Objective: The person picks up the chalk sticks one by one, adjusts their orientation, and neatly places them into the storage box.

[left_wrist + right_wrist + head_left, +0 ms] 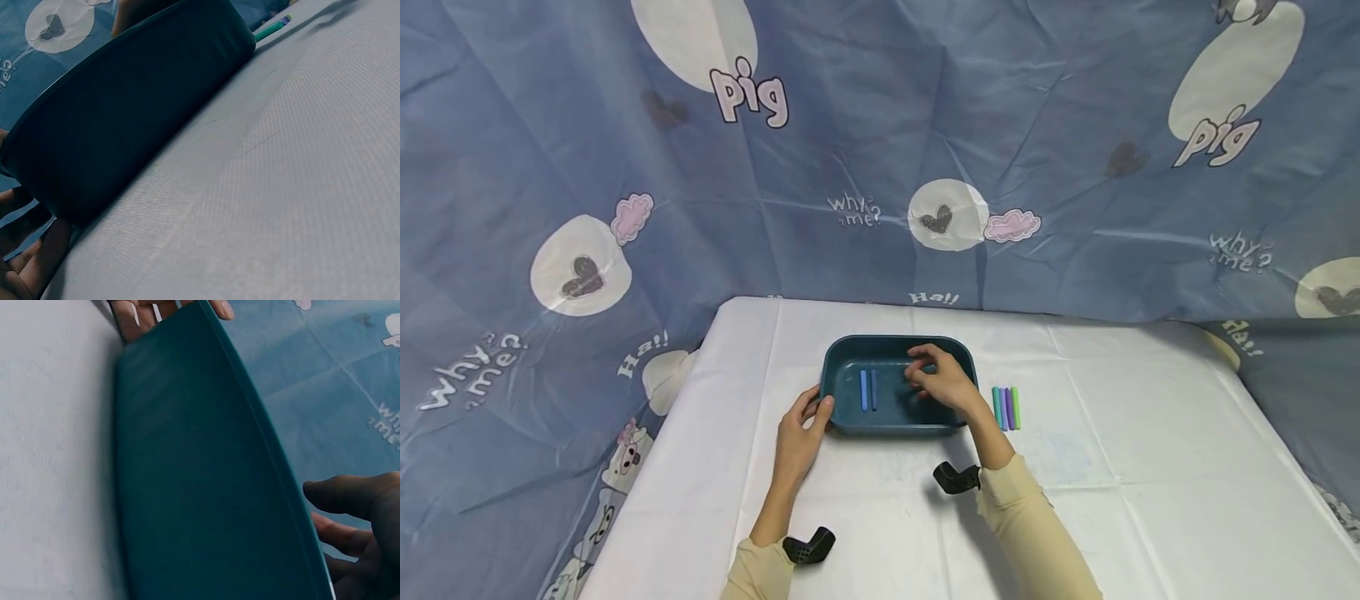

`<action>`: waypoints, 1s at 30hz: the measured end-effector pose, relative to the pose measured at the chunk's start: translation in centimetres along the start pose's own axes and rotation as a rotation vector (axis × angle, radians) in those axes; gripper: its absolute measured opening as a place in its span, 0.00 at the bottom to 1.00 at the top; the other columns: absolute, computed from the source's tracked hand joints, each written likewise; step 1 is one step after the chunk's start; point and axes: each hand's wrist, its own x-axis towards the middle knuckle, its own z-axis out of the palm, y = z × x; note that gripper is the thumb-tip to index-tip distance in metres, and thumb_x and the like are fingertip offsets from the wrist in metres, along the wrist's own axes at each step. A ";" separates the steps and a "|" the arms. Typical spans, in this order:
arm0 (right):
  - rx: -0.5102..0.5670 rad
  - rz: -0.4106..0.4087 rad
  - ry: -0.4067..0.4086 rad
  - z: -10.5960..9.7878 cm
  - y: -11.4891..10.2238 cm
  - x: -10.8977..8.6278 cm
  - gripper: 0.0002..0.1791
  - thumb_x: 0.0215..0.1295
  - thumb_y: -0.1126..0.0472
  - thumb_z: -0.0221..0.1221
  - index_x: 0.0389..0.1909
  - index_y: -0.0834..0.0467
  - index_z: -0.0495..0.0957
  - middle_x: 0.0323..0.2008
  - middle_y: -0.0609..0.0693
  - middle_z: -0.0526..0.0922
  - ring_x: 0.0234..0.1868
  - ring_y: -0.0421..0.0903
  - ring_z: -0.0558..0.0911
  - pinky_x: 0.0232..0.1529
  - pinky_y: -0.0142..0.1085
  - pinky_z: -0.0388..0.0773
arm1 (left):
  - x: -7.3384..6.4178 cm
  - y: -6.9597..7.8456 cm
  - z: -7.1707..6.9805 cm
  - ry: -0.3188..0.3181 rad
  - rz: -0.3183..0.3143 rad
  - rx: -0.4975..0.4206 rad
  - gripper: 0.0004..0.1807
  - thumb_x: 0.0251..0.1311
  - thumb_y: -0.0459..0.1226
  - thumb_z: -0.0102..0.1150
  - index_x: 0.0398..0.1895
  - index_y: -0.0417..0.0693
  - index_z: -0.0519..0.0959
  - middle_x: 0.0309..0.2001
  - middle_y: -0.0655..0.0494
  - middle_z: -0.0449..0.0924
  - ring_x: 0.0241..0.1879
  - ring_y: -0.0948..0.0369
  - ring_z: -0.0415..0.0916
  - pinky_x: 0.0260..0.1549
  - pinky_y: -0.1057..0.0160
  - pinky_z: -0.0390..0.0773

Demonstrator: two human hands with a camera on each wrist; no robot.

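Observation:
A dark teal rectangular tray (pixel 895 430) stands on the white-covered table. Inside it, towards the left, two slim sticks lie side by side: a lighter blue stick (pixel 863 390) and a darker blue stick (pixel 873 390). My left hand (pixel 799 435) grips the tray's left end, thumb at the near corner and fingers along the outer wall. Over the right half of the tray is my right hand (pixel 942 382), fingers loosely bent, with nothing visible between them. In the right wrist view, the thumb (pixel 340 495) is apart from the fingers, beside the tray's rim.
Just right of the tray, several slim sticks lie in a row, among them a teal stick (pixel 997 407), a purple stick (pixel 1010 409) and a light green stick (pixel 1016 407). A blue patterned cloth (pixel 865 150) hangs behind the table (pixel 1150 450).

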 end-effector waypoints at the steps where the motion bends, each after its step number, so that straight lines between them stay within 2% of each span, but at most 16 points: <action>1: 0.004 -0.004 0.004 -0.2 0.1 -0.1 0.24 0.67 0.63 0.55 0.62 0.63 0.66 0.45 0.60 0.78 0.44 0.61 0.82 0.39 0.48 0.82 | 0.0 0.0 0.0 -0.002 0.000 0.001 0.28 0.60 0.59 0.55 0.59 0.58 0.73 0.50 0.51 0.82 0.55 0.56 0.77 0.54 0.53 0.75; 10: 0.050 -0.002 0.029 -1.4 0.6 -1.2 0.23 0.68 0.62 0.55 0.61 0.63 0.66 0.44 0.58 0.77 0.42 0.55 0.82 0.39 0.46 0.82 | -0.3 -0.2 -0.1 0.004 -0.001 0.019 0.27 0.61 0.57 0.55 0.59 0.56 0.73 0.51 0.51 0.82 0.54 0.56 0.78 0.54 0.54 0.75; 17: 0.071 -0.025 0.042 -2.3 0.1 -1.6 0.24 0.68 0.61 0.54 0.63 0.63 0.64 0.47 0.61 0.75 0.48 0.63 0.80 0.43 0.52 0.80 | 0.0 0.0 -0.1 -0.004 0.013 -0.005 0.27 0.61 0.57 0.54 0.60 0.57 0.73 0.53 0.52 0.81 0.54 0.57 0.78 0.49 0.59 0.79; 22: 0.079 -0.032 0.063 -3.2 -0.2 -2.3 0.25 0.68 0.61 0.54 0.63 0.63 0.64 0.49 0.63 0.75 0.48 0.62 0.80 0.44 0.51 0.80 | 0.1 -0.1 -0.2 0.008 0.009 0.002 0.27 0.60 0.57 0.55 0.59 0.58 0.74 0.52 0.53 0.81 0.53 0.58 0.79 0.49 0.60 0.79; 30: 0.097 -0.038 0.101 -4.1 0.4 -3.0 0.21 0.68 0.63 0.54 0.61 0.62 0.66 0.48 0.62 0.75 0.45 0.59 0.82 0.43 0.45 0.82 | 0.0 -0.2 0.1 -0.001 0.005 -0.024 0.27 0.60 0.57 0.56 0.60 0.56 0.73 0.53 0.52 0.81 0.53 0.57 0.78 0.45 0.67 0.80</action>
